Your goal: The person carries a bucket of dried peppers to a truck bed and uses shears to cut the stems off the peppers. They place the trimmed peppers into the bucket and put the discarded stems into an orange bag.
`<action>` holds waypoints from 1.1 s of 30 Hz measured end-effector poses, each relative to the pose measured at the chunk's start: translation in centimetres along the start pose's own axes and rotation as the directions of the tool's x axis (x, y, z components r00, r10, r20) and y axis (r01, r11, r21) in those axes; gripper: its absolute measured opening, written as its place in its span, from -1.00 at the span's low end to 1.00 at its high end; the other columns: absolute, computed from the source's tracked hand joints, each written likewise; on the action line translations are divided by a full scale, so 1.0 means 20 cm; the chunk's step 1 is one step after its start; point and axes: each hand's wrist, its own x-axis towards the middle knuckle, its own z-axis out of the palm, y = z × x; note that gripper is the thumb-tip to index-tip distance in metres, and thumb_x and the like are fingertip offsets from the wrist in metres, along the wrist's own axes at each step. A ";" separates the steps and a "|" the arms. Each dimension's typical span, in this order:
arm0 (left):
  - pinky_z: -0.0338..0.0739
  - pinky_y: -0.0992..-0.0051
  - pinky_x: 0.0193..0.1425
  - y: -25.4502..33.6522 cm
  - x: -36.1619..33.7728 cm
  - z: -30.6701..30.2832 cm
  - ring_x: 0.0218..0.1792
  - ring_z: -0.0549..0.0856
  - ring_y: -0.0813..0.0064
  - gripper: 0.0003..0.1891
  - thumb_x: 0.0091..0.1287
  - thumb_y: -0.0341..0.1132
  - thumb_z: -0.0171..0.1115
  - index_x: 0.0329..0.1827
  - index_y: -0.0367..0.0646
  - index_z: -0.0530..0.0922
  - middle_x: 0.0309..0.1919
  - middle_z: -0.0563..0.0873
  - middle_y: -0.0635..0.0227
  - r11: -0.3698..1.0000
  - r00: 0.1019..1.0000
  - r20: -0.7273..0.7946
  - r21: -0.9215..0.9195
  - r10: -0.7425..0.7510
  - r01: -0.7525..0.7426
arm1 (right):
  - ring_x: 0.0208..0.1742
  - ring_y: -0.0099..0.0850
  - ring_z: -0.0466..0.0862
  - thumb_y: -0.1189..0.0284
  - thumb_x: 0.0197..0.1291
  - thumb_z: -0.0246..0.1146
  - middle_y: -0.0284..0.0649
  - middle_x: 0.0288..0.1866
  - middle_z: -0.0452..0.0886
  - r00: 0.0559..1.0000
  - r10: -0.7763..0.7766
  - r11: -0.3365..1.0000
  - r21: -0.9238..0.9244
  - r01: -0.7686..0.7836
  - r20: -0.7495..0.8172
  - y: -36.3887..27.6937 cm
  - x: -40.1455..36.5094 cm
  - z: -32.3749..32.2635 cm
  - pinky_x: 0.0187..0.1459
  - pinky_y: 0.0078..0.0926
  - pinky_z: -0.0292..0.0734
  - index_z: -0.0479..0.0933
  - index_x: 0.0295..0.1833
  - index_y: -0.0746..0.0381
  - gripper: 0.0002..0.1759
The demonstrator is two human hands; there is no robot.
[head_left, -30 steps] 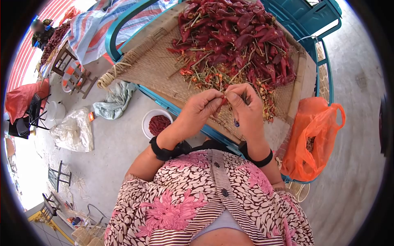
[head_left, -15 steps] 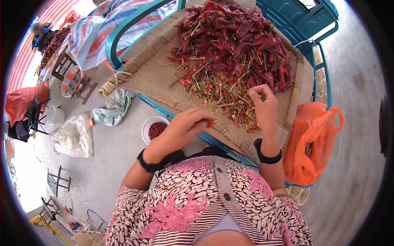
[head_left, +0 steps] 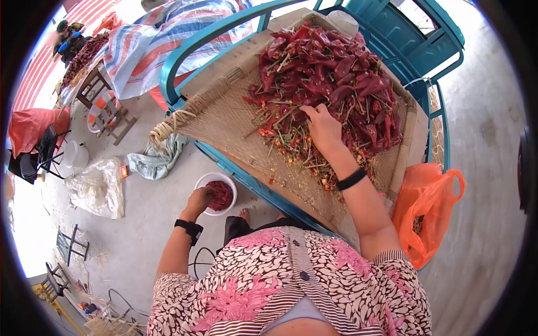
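Left hand: our left hand (head_left: 200, 199) hangs low at the left of centre, fingers curled over the near edge of a white bowl (head_left: 215, 213); we cannot tell whether they pinch anything.
Bowl: it stands on the concrete floor (head_left: 162, 207) and holds a layer of red chilies (head_left: 224, 193), just under our fingertips.
Right hand: our right hand (head_left: 322, 126) reaches up to centre frame, palm down, fingers bent into the lower edge of the chili pile (head_left: 330, 73); whether it grips a pod we cannot tell.
Pile: the dried red pods fill the upper middle of the frame, with stems and scraps (head_left: 291, 143) strewn just below them.
Surface: the pile lies on a woven mat (head_left: 224, 112) laid across a blue metal frame (head_left: 252, 182).
Wrists: we wear a black band (head_left: 352, 179) on the right wrist and a black strap (head_left: 189, 228) on the left.
Right side: an orange plastic bag (head_left: 428, 207) hangs beside the frame.
Left side: a greenish cloth (head_left: 159, 159) and a clear plastic bag (head_left: 98, 187) lie on the floor.
Upper left: a striped tarp (head_left: 151, 39), a wooden stool (head_left: 103, 106), and another person (head_left: 67, 39) well apart from us.
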 end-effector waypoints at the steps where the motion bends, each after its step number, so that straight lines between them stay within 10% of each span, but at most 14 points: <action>1: 0.58 0.28 -0.09 -0.06 0.03 0.02 -0.20 0.73 0.20 -0.80 0.16 -0.44 0.10 -0.22 -0.15 0.67 -0.28 0.74 0.11 0.999 1.000 -0.009 -0.047 -0.010 0.010 | -0.22 -0.18 0.63 0.48 0.16 0.27 -0.23 -0.11 0.48 1.000 -0.002 1.000 -0.004 0.002 0.001 0.00 0.02 0.02 -0.23 -0.20 0.56 0.53 0.09 -0.07 -0.63; 10: 0.58 0.32 -0.02 -0.34 0.15 0.19 -0.14 0.72 0.18 -0.72 0.11 -0.37 0.26 -0.09 -0.19 0.65 -0.18 0.73 0.08 0.999 0.990 -0.144 -0.050 -0.009 0.001 | -0.20 -0.14 0.62 0.51 0.13 0.27 -0.20 -0.08 0.45 1.000 -0.007 0.997 0.077 0.006 0.001 -0.04 -0.05 -0.05 -0.22 -0.16 0.53 0.43 -0.03 0.07 -0.71; 13: 0.58 0.37 -0.06 -0.26 0.16 0.15 -0.18 0.71 0.35 -0.73 0.19 -0.34 0.22 -0.08 -0.26 0.63 -0.22 0.74 0.19 0.998 0.999 0.000 0.060 -0.033 0.033 | -0.15 -0.08 0.63 0.47 0.13 0.29 -0.16 -0.08 0.50 0.995 0.089 0.982 0.169 -0.082 -0.033 -0.05 -0.07 -0.09 -0.17 -0.16 0.52 0.41 -0.03 0.13 -0.71; 16: 0.58 0.36 -0.06 -0.02 0.13 0.01 -0.17 0.71 0.23 -0.66 0.14 -0.25 0.31 -0.03 -0.17 0.63 -0.18 0.71 0.15 0.978 0.951 0.307 -0.187 -0.026 0.087 | -0.12 -0.13 0.63 0.40 0.13 0.33 -0.13 -0.15 0.58 0.977 0.206 0.925 0.334 -0.180 -0.044 -0.06 -0.07 -0.18 -0.09 -0.24 0.48 0.40 -0.03 0.24 -0.65; 19: 0.56 0.51 -0.16 0.56 -0.01 -0.23 -0.16 0.66 0.54 -0.75 0.33 -0.26 0.22 -0.08 -0.25 0.62 -0.27 0.67 0.33 0.900 0.816 0.576 -0.377 0.045 0.217 | -0.30 -0.43 0.57 0.38 0.14 0.36 -0.23 -0.24 0.57 0.947 0.310 0.760 0.577 -0.300 0.084 -0.10 -0.11 -0.30 -0.23 -0.42 0.46 0.40 -0.01 0.29 -0.62; 24: 0.53 0.52 0.06 1.23 -0.13 -0.38 -0.06 0.60 0.59 -0.61 0.43 -0.24 0.17 0.22 -0.27 0.43 -0.07 0.62 0.37 0.675 0.904 0.167 -0.720 0.394 -0.161 | -0.56 -0.73 0.37 0.41 0.15 0.38 -0.36 -0.33 0.54 0.934 0.277 0.330 0.891 -0.313 0.225 -0.17 -0.23 -0.36 -0.57 -0.70 0.24 0.42 -0.05 0.29 -0.65; 28: 0.51 0.50 0.11 1.48 0.01 -0.24 0.02 0.58 0.54 -0.50 0.43 -0.26 0.17 0.36 -0.25 0.30 0.05 0.59 0.30 0.566 0.836 -0.263 -0.635 0.482 -0.526 | -0.46 -0.72 0.46 0.43 0.19 0.37 -0.38 -0.30 0.56 0.941 0.101 0.135 0.933 -0.335 0.323 -0.27 -0.34 -0.44 -0.49 -0.72 0.33 0.44 -0.06 0.28 -0.70; 33: 0.47 0.49 0.10 1.59 0.01 -0.14 -0.11 0.61 0.57 -0.54 0.40 -0.29 0.22 0.27 -0.29 0.32 -0.01 0.63 0.32 0.381 0.889 -0.154 -0.862 0.431 -0.334 | -0.28 -0.71 0.50 0.47 0.22 0.33 -0.44 -0.30 0.54 0.979 0.045 0.287 0.936 -0.203 0.199 -0.23 -0.44 -0.44 -0.29 -0.73 0.41 0.50 0.03 0.27 -0.71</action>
